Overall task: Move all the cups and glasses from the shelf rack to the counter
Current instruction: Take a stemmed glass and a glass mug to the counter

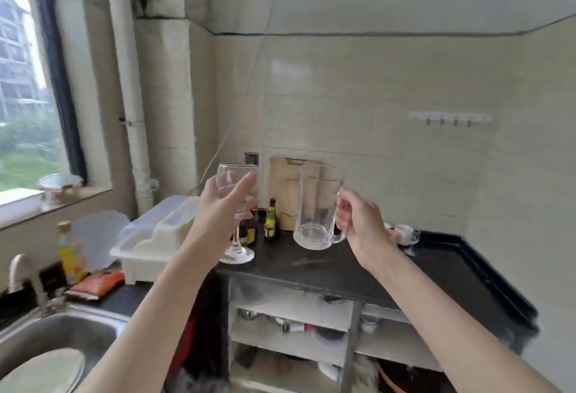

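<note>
My left hand [223, 205] grips the bowl of a clear stemmed wine glass [238, 238], held upright with its foot just over the left edge of the dark counter [343, 271]. My right hand [358, 221] holds the handle of a tall clear glass mug [313, 205], upright, with its base low over the counter's back part. I cannot tell whether either glass touches the counter. A small white cup [405, 232] and a small glass [413, 241] stand on the counter behind my right wrist.
Dark sauce bottles [268, 221] and a brown board [286, 183] stand at the counter's back. A white dish rack with lid [156, 233], a yellow bottle [70, 252] and a steel sink [46, 339] lie to the left. Open shelves [290, 327] sit under the counter.
</note>
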The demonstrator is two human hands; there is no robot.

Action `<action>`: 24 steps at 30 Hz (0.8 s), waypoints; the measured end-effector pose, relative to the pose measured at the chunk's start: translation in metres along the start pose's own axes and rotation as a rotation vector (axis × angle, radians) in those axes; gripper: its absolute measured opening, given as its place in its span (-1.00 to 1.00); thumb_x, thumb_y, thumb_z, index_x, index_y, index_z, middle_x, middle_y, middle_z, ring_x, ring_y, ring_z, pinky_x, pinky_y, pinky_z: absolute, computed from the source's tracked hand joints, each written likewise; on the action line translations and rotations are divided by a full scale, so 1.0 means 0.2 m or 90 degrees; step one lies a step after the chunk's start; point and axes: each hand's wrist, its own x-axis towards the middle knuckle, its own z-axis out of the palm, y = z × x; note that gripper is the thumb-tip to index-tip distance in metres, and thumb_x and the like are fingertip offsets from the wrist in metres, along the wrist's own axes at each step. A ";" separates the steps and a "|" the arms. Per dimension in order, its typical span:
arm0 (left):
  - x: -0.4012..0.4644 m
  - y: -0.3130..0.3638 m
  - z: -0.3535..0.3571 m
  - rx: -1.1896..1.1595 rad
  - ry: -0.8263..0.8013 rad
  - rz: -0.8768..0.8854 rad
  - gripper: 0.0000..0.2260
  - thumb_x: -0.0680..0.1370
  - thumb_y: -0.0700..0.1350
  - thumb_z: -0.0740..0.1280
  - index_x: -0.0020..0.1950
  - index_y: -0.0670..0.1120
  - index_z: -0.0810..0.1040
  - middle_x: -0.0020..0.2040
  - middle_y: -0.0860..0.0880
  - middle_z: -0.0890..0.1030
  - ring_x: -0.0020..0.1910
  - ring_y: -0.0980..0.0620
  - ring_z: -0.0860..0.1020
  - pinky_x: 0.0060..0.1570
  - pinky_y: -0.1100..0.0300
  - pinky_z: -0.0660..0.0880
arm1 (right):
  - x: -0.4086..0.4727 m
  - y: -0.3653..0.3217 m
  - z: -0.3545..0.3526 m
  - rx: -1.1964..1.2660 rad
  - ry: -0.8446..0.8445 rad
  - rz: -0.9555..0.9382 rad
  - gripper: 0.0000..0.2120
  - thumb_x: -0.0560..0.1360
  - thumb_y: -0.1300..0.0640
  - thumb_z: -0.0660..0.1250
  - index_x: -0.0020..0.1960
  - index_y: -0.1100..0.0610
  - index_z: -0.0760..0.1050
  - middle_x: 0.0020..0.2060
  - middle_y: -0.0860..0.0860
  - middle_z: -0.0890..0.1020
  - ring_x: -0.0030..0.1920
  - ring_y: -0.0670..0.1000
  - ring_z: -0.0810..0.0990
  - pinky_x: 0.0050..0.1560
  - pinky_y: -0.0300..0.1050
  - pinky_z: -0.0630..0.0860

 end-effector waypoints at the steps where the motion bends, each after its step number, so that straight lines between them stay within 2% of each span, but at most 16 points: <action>1: 0.05 -0.06 0.09 0.001 -0.015 -0.004 -0.26 0.26 0.21 0.46 0.33 -0.11 0.37 0.09 -0.07 0.61 -0.14 0.07 0.65 -0.16 0.20 0.49 | 0.06 0.00 -0.09 -0.013 0.023 -0.001 -0.68 0.50 0.20 0.22 -0.44 0.09 0.35 -0.51 -0.02 0.27 -0.58 -0.13 0.17 -0.46 -0.20 0.07; 3: 0.15 -0.19 0.26 -0.001 -0.047 -0.017 -0.35 0.34 0.15 0.42 0.34 -0.10 0.36 0.12 -0.08 0.60 -0.15 0.12 0.67 -0.20 0.27 0.51 | 0.16 0.02 -0.25 -0.038 0.066 0.001 -0.69 0.49 0.18 0.21 -0.43 0.08 0.33 -0.51 -0.02 0.26 -0.57 -0.12 0.17 -0.42 -0.18 0.09; 5: 0.26 -0.34 0.41 -0.017 -0.085 -0.032 -0.27 0.29 0.19 0.48 0.35 -0.09 0.36 0.17 -0.13 0.58 -0.11 0.08 0.66 -0.15 0.23 0.52 | 0.28 0.05 -0.40 -0.060 0.109 0.010 -0.68 0.47 0.15 0.21 -0.46 0.07 0.30 -0.58 -0.06 0.25 -0.55 -0.09 0.17 -0.37 -0.14 0.10; 8: 0.43 -0.55 0.63 -0.026 -0.114 -0.070 -0.20 0.19 0.25 0.50 0.32 -0.08 0.37 0.19 -0.15 0.57 0.06 -0.07 0.61 0.01 0.11 0.52 | 0.48 0.11 -0.60 -0.072 0.158 0.020 -0.68 0.45 0.18 0.19 -0.46 0.09 0.27 -0.63 -0.08 0.22 -0.50 -0.04 0.14 -0.35 -0.13 0.12; 13: 0.79 -0.92 0.92 -0.036 -0.146 -0.093 -0.41 0.36 0.14 0.42 0.29 -0.08 0.37 0.16 -0.11 0.56 0.07 -0.04 0.60 -0.24 0.29 0.48 | 0.89 0.23 -0.84 -0.122 0.199 0.021 -0.72 0.44 0.18 0.16 -0.43 0.09 0.23 -0.67 -0.10 0.26 -0.54 -0.07 0.17 -0.43 -0.20 0.13; 15: 0.97 -1.05 1.01 -0.046 -0.141 -0.102 -0.42 0.40 0.12 0.41 0.31 -0.09 0.36 0.17 -0.10 0.54 0.09 -0.03 0.58 -0.19 0.25 0.48 | 1.07 0.28 -0.91 -0.128 0.209 0.024 -0.73 0.43 0.18 0.14 -0.43 0.07 0.21 -0.63 -0.09 0.24 -0.55 -0.07 0.20 -0.41 -0.18 0.13; 17: 1.13 -1.19 1.08 -0.031 -0.157 -0.113 -0.32 0.31 0.22 0.44 0.29 -0.11 0.37 0.08 -0.08 0.56 0.00 -0.01 0.57 -0.11 0.17 0.48 | 1.23 0.33 -0.97 -0.116 0.217 0.028 -0.71 0.45 0.21 0.11 -0.43 0.06 0.19 -0.60 -0.07 0.22 -0.61 -0.12 0.28 -0.41 -0.21 0.17; 19: 1.27 -1.32 1.15 -0.023 -0.184 -0.123 -0.28 0.26 0.23 0.45 0.25 -0.18 0.39 -0.10 -0.06 0.53 -0.19 0.04 0.51 -0.22 0.21 0.44 | 1.38 0.39 -1.03 -0.087 0.227 0.034 -0.69 0.47 0.24 0.08 -0.42 0.06 0.17 -0.60 -0.08 0.23 -0.62 -0.15 0.32 -0.43 -0.26 0.23; 21: 1.38 -1.46 1.22 -0.008 -0.199 -0.148 -0.34 0.31 0.17 0.45 0.21 -0.22 0.39 -0.17 -0.04 0.48 -0.27 0.08 0.47 -0.31 0.29 0.42 | 1.52 0.48 -1.10 -0.107 0.244 0.052 -0.69 0.47 0.22 0.09 -0.44 0.05 0.17 -0.64 -0.11 0.26 -0.55 -0.11 0.31 -0.37 -0.24 0.24; 24: 1.49 -1.66 1.30 0.026 -0.223 -0.188 -0.48 0.39 0.10 0.43 0.15 -0.22 0.41 -0.24 -0.01 0.47 -0.30 0.09 0.44 -0.33 0.31 0.41 | 1.72 0.64 -1.21 -0.161 0.267 0.091 -0.66 0.47 0.19 0.09 -0.47 0.06 0.17 -0.66 -0.11 0.30 -0.45 -0.04 0.27 -0.30 -0.17 0.25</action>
